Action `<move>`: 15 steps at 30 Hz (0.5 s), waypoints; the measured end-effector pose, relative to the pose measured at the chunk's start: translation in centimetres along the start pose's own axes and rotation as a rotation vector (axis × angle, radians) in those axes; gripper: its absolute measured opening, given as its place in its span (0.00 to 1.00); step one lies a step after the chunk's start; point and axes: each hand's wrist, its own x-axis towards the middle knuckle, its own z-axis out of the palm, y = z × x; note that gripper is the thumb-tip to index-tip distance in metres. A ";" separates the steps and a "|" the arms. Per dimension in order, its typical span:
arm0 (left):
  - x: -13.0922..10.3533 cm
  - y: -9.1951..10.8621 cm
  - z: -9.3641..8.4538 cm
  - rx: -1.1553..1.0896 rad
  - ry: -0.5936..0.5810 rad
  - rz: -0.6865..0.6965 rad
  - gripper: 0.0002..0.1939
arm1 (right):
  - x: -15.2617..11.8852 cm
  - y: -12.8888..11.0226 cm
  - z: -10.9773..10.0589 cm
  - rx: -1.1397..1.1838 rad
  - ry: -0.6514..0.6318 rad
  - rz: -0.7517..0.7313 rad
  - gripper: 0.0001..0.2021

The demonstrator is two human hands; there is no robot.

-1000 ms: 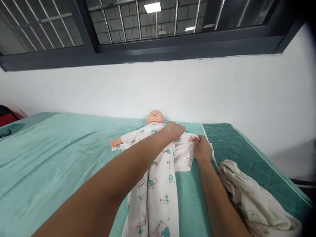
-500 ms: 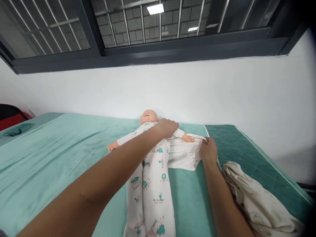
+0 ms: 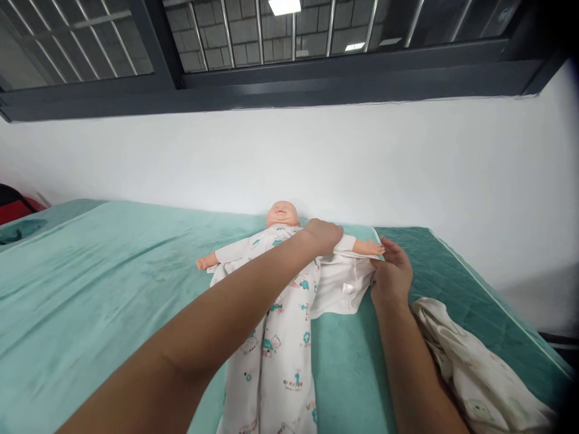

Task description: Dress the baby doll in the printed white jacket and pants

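A baby doll (image 3: 283, 214) lies on its back in a white printed outfit (image 3: 289, 325), arms stretched to the sides. My left hand (image 3: 324, 235) is closed around the doll's white sleeve near the upper arm, on the right side of the picture. White plain cloth (image 3: 341, 283) spreads from under the doll below that arm. My right hand (image 3: 392, 268) pinches the edge of this cloth beside the doll's small hand (image 3: 368, 247), its upper fingers raised behind the doll's fingertips.
A crumpled cream cloth (image 3: 479, 367) lies at the right, by my right forearm. The light green sheet (image 3: 113, 271) meets a darker quilted cover (image 3: 420, 259). Behind are a white wall (image 3: 226, 163) and a barred window. Something red and black (image 3: 15, 205) sits at far left.
The doll's arm now reaches further right, out to my right hand. My left hand has shifted slightly right along with the doll. My right hand's upper fingers have lifted apart.
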 end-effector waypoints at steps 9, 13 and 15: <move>-5.7 0.0 1.0 -0.269 0.337 -0.040 0.17 | -3.7 -2.3 1.3 -0.391 0.055 -0.376 0.25; -13.0 -3.1 5.0 -0.611 0.758 -0.258 0.17 | -6.4 -3.3 4.3 -0.378 -0.411 -0.415 0.21; -15.0 -4.3 7.2 -0.733 0.811 -0.369 0.21 | -7.3 -3.6 5.5 -0.383 -0.634 -0.394 0.23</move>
